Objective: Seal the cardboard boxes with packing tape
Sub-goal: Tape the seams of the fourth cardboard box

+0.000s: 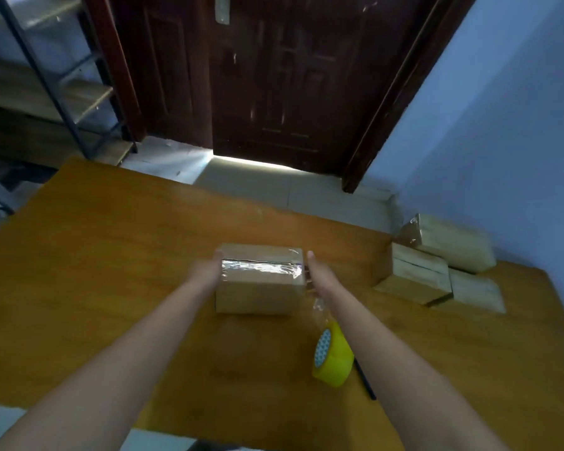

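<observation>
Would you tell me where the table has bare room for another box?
Bare table stretches left of the taped box. The right is crowded: tape roll, pen, and stacked boxes at the far right edge.

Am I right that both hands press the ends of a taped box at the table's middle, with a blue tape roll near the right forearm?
Not quite: the tape roll is yellow, not blue, as the head view shows. The rest holds: the left hand and right hand press the ends of the taped box at the middle of the table.
</observation>
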Motion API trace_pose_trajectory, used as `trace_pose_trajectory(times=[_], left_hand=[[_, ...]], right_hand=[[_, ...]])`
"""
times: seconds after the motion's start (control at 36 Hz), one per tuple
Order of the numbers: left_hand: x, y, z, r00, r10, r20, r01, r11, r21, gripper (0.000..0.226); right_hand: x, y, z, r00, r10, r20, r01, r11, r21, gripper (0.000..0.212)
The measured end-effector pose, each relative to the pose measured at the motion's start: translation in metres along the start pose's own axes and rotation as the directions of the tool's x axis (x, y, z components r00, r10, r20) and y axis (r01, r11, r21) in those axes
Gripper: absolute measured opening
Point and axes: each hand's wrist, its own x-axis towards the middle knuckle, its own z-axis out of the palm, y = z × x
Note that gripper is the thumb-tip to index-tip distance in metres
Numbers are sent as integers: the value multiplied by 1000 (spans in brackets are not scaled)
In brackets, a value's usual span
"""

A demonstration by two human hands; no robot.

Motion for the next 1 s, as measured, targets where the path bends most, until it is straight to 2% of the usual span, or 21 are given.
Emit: trace_pose_trajectory(times=[0.03,0.08,0.25,0.33,0.42,0.47,0.53,0.56,0.58,0.61,0.67,0.72,0.81,0.89,1.0], left_hand=[[-2,-1,2,997,-22,70,28,996,-85,62],[-3,1,4,996,-11,89,31,974,-225,62],[-9,25,-13,986,162,-31,-165,968,-191,71],[-17,32,-14,969,243,-54,-247,918,-310,60],[-18,28,-10,946,325,-24,-301,843,-446,40],[-21,24,-10,943,329,39,-260,807,-531,48],[-20,17,-7,947,310,88,-217,815,-537,61],[-20,15,-6,944,318,88,-226,817,-530,47],[-19,12,-4,939,337,72,-254,817,-517,23],[-19,9,-3,935,349,66,-271,821,-502,10],[-14,2,1,921,385,68,-313,831,-460,19],[-12,-5,3,903,422,78,-361,846,-392,38],[-11,-14,9,903,426,56,-379,852,-362,59],[-11,-23,17,920,387,55,-346,872,-346,65],[-4,-37,25,947,303,102,-255,908,-332,68]], right_hand=[[-4,-6,3,1000,13,9,-14,998,55,66],[-12,-15,4,1000,-9,-19,11,997,81,69],[-24,-28,-8,988,-85,-129,123,938,325,51],[-27,-27,-18,969,-121,-214,201,890,408,49],[-34,-20,-27,963,-145,-226,235,863,447,37],[-39,-11,-31,960,-145,-238,242,857,455,38],[-41,1,-32,959,-179,-218,257,872,417,33],[-41,7,-32,958,-202,-202,268,878,396,25],[-39,12,-32,955,-219,-199,280,884,374,16],[-39,16,-31,951,-235,-202,295,884,362,14],[-40,22,-28,946,-252,-204,309,891,333,37],[-43,24,-24,945,-255,-205,307,908,285,53],[-44,26,-14,946,-244,-213,289,932,216,49],[-41,28,-3,953,-224,-205,259,952,165,41],[-34,36,6,976,-193,-105,187,980,-66,49]])
